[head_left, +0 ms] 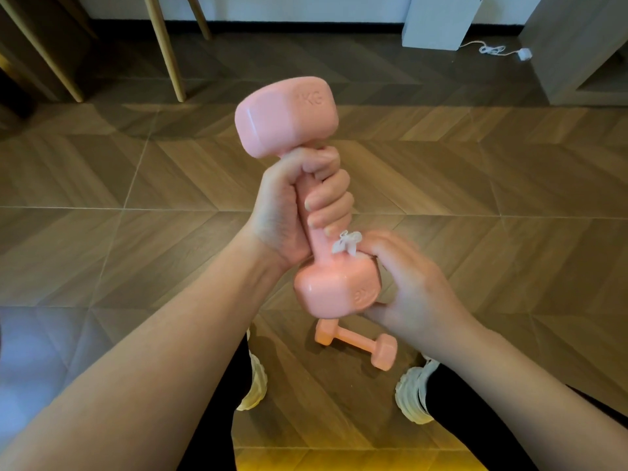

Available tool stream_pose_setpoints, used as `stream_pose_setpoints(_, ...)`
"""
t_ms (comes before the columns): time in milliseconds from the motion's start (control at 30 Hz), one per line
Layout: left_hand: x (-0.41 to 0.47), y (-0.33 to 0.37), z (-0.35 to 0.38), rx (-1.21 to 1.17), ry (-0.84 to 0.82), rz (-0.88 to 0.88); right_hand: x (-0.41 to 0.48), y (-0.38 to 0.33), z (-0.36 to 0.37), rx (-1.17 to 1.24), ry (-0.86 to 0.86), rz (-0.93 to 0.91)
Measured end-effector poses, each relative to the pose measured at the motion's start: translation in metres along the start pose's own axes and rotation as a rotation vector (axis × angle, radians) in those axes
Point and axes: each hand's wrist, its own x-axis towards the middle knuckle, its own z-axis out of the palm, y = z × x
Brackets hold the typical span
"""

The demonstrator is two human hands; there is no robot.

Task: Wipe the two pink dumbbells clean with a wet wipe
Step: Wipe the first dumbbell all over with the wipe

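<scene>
I hold a pink dumbbell [289, 117] nearly upright in mid-air, its top head marked "KG". My left hand [299, 205] is wrapped around its handle. My right hand [411, 287] cups the lower head from the right and presses a small crumpled white wet wipe [346, 243] against the top of that head, by the handle. The hand is slightly blurred. A second pink dumbbell [356, 343] lies on the wooden floor below, between my feet.
My white shoes [413, 392] and black trousers frame the floor dumbbell. Wooden furniture legs [166, 52] stand at the back left. At the back right stand a white box [441, 22], a white cable [492, 49] and a grey cabinet [577, 45].
</scene>
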Motion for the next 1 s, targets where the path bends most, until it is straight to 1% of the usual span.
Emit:
stream_pose_setpoints(100, 0.000, -0.001, 0.003, -0.017, -0.052, -0.041, -0.002, 0.003, 0.001, -0.109, 0.103, -0.076)
stream_pose_setpoints(167, 0.000, 0.000, 0.004, -0.032, -0.072, -0.053, -0.006, 0.001, 0.004, -0.100, 0.166, -0.117)
stream_pose_setpoints(233, -0.001, 0.001, 0.004, -0.041, -0.103, -0.059, -0.007, 0.001, 0.006, -0.064, 0.144, -0.107)
stream_pose_setpoints(300, -0.002, -0.001, 0.004, -0.020, -0.143, -0.064, -0.004, 0.002, 0.006, -0.039, 0.062, -0.074)
stream_pose_setpoints(367, -0.002, -0.003, 0.006, 0.019, -0.144, -0.059, -0.002, 0.001, 0.005, -0.090, 0.049, -0.085)
stream_pose_setpoints(433, 0.000, -0.004, 0.008, 0.120, -0.046, -0.024, -0.002, 0.002, 0.004, -0.177, 0.119, -0.111)
stream_pose_setpoints(533, 0.000, -0.008, 0.006, 0.469, 0.220, 0.066, -0.001, 0.004, 0.001, -0.311, 0.219, -0.087)
stream_pose_setpoints(567, 0.001, -0.011, 0.005, 0.515, 0.295, 0.071, 0.000, 0.005, 0.000, -0.349, 0.224, -0.072)
stream_pose_setpoints(700, 0.002, -0.019, 0.004, 0.418, 0.528, 0.029, 0.002, 0.003, 0.006, -0.391, 0.142, -0.045)
stream_pose_setpoints(767, 0.002, -0.019, 0.003, 0.359, 0.551, -0.025, 0.003, 0.002, 0.009, -0.383, 0.123, -0.056)
stream_pose_setpoints(833, 0.001, -0.017, 0.004, 0.304, 0.546, -0.030, 0.004, 0.002, 0.011, -0.391, 0.128, -0.066)
stream_pose_setpoints(933, 0.003, -0.013, 0.003, 0.376, 0.560, 0.027, 0.005, 0.001, 0.009, -0.397, 0.153, -0.049)
stream_pose_setpoints(1000, 0.005, -0.010, 0.002, 0.422, 0.600, 0.040, 0.004, 0.001, 0.010, -0.403, 0.157, -0.048)
